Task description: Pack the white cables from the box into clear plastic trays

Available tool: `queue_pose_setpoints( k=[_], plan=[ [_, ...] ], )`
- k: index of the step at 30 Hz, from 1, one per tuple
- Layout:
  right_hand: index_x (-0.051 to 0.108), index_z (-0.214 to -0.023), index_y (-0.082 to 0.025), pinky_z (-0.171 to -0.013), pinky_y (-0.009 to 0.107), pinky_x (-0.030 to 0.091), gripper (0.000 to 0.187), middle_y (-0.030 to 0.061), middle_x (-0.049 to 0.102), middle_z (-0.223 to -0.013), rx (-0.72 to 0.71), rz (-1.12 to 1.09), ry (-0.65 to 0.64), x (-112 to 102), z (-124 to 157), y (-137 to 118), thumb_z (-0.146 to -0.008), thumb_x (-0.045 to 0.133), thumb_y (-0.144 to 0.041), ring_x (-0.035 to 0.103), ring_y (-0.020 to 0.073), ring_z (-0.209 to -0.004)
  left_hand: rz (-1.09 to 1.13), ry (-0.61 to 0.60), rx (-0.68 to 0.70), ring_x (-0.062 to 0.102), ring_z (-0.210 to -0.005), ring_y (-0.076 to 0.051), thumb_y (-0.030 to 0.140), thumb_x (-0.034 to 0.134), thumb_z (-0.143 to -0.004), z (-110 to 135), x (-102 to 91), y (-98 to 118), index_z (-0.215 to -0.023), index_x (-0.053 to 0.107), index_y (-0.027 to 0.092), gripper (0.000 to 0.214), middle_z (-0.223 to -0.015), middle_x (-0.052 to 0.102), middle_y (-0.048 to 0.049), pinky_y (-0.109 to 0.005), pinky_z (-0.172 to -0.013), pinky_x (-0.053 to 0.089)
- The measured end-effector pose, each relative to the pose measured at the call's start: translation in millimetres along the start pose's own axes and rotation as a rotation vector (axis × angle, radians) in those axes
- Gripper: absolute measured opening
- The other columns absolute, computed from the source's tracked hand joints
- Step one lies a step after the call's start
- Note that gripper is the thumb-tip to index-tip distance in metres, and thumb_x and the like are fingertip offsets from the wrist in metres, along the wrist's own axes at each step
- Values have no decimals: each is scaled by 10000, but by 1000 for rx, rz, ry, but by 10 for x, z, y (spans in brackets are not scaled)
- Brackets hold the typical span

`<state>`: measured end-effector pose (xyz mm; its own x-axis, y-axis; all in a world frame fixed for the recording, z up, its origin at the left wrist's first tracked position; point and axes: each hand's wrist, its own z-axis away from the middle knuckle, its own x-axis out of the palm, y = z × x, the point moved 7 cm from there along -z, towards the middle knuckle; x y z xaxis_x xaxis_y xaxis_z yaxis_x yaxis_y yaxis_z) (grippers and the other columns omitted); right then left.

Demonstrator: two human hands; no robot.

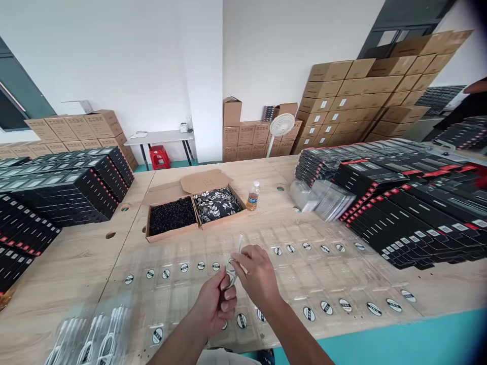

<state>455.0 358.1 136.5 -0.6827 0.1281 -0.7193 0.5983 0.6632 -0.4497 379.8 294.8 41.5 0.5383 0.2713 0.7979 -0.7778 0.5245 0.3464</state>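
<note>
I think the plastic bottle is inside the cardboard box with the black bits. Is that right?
Not quite. The head view shows the plastic bottle standing outside the cardboard box, on the wooden table right beside it. The black bits are in the box, as you said.

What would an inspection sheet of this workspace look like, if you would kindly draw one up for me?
Surface: pale wooden table with round holes.
Job's things: clear plastic blister trays with round black-and-white stickers.
Clutter: open brown cardboard box of black granules and patterned fabric; plastic water bottle; stacks of flat black boxes with red marks.
Hands: left hand and right hand both pinch a thin white cable.
Cables: bagged white cables at near left.
Surroundings: stacked brown cartons, white fan, red stool, co-worker's arm.
</note>
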Motion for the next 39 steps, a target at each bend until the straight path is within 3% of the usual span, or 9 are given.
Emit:
queue_pose_setpoints(
  k=[8, 14, 17, 19, 21, 24, 29, 33, 39],
  plan=[
    [676, -746, -218, -823, 383, 310, 184, 10, 636, -696, -116, -134, -1, 40, -48, -212, -876, 550, -187, 537, 166, -735, -130, 224, 31, 265, -336, -31, 590, 573, -777, 13, -375, -66, -618, 308, 204, 495, -484, 406, 67, -185, -372, 12],
    [677, -910, -236, -865, 386, 410, 199, 43, 658, -935, 466, -666, 69, 293, 48, 187, -797, 636, -395, 577, 219, -927, 16, 83, 154, 344, -361, -30, 552, 606, -779, 65, -401, -77, -606, 323, 191, 491, -513, 452, 54, -168, -355, 65],
    [640, -1054, -231, -678, 326, 485, 408, 57, 678, -937, 810, -1092, -203, 762, 309, 187, -747, 672, -498, 619, 224, -856, 29, 2, 181, 424, -367, -40, 518, 600, -802, 111, -323, -87, -640, 410, 179, 421, -563, 530, 24, -164, -337, 91],
    [627, -1040, -220, -572, 280, 476, 432, 49, 687, -859, 937, -1340, -312, 953, 441, 130, -735, 682, -521, 634, 200, -745, 13, -20, 175, 540, -431, -76, 501, 585, -818, 144, -319, -93, -807, 532, 172, 334, -705, 631, -30, -162, -328, 132],
    [614, -1006, -220, -568, 259, 480, 431, 29, 682, -823, 1016, -1449, -193, 972, 492, 252, -705, 714, -512, 637, 176, -707, 28, -10, 158, 637, -556, -124, 525, 553, -829, 190, -396, -87, -1051, 546, 189, 403, -923, 679, -92, -158, -343, 222],
    [609, -968, -215, -553, 245, 468, 397, -12, 639, -703, 1063, -1306, -83, 871, 609, 624, -695, 720, -482, 606, 138, -601, 33, 143, 149, 679, -698, -156, 515, 549, -834, 278, -711, -49, -1210, 478, 230, 478, -1114, 655, -124, -169, -412, 348],
    [606, -851, -209, -445, 234, 376, 323, -23, 602, -677, 949, -892, -470, 754, 1340, 909, -774, 575, -521, 540, 112, -460, -124, 447, 154, 658, -692, -132, 409, 623, -806, 335, -1263, -16, -1142, 528, 189, 413, -973, 675, -84, -183, -460, 397],
    [618, -1027, -240, -541, 262, 455, 433, 25, 658, -880, 855, -805, -629, 808, 2042, 761, -863, 422, -590, 628, 160, -622, -249, 491, 73, 638, -652, -120, 426, 638, -773, 215, -1372, -148, -1042, 564, 168, 380, -900, 672, -69, -187, -461, 381],
    [613, -1112, -218, -841, 356, 475, 445, 111, 668, -1096, 629, -554, -540, 1060, 2219, 690, -892, 383, -530, 619, 253, -968, -659, 489, -54, 623, -625, -154, 478, 695, -668, -11, -1351, -357, -960, 565, 171, 443, -829, 650, -67, -217, -471, 360]
  ],
)
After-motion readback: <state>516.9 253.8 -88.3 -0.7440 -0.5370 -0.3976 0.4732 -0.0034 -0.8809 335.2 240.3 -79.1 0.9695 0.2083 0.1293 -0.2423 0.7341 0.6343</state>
